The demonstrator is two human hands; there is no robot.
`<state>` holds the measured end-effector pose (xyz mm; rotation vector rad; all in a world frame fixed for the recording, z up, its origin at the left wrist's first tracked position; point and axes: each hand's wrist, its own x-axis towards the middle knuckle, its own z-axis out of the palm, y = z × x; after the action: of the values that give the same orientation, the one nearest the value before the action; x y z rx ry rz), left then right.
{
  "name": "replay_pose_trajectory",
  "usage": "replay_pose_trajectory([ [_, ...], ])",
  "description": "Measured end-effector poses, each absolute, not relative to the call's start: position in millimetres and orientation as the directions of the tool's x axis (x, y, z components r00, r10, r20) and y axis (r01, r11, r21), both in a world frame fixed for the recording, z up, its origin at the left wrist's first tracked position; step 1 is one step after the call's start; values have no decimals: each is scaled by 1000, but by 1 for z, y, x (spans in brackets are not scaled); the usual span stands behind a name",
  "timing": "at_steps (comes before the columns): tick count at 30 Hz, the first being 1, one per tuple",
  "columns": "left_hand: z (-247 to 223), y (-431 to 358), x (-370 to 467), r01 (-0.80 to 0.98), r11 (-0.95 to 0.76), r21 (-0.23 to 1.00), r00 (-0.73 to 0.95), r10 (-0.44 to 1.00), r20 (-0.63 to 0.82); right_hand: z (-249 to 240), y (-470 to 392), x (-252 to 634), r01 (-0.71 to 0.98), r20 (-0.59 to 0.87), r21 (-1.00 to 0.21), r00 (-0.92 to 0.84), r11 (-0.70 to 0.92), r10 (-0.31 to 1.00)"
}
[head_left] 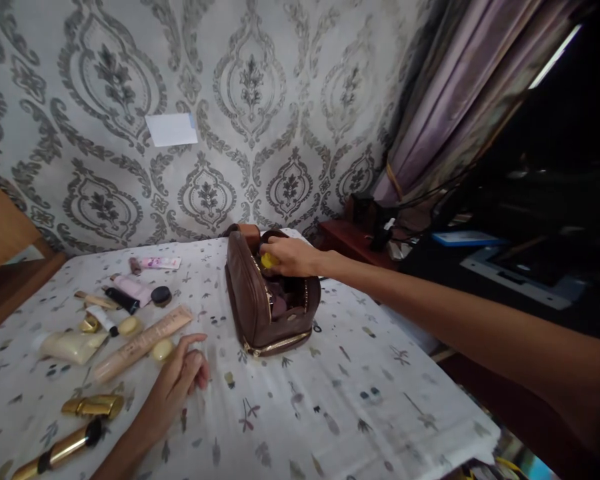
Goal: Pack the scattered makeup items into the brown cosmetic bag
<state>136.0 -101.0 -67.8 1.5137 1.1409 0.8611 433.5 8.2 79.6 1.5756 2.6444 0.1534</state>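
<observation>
Fingers pinched around a small yellow item (268,261), my right hand (294,257) is at the mouth of an open brown bag (243,287) on a patterned white cloth (340,393). My left hand (180,373), half open with fingers loosely bent and holding nothing, is just beside a round cream container (163,349). Near it lies a long beige tube (143,343); behind stands an ornate grey wall (300,133).
</observation>
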Motion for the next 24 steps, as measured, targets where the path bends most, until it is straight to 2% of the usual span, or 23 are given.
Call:
replay_pose_trajectory([
  [5, -72, -99, 134, 243, -27, 970, 304, 951, -50, 83, 13, 424, 871, -59, 208, -443, 445, 894],
  [15, -74, -96, 133, 276, -49, 960, 303, 952, -39, 88, 7, 415, 861, -233, 249, -391, 443, 890],
  [20, -70, -99, 135, 318, -74, 945, 320, 947, -34, 82, 12, 414, 866, -274, 209, -394, 454, 877],
  [24, -66, -102, 140, 338, -77, 938, 269, 963, -18, 84, 10, 410, 886, -290, 172, -373, 431, 881],
])
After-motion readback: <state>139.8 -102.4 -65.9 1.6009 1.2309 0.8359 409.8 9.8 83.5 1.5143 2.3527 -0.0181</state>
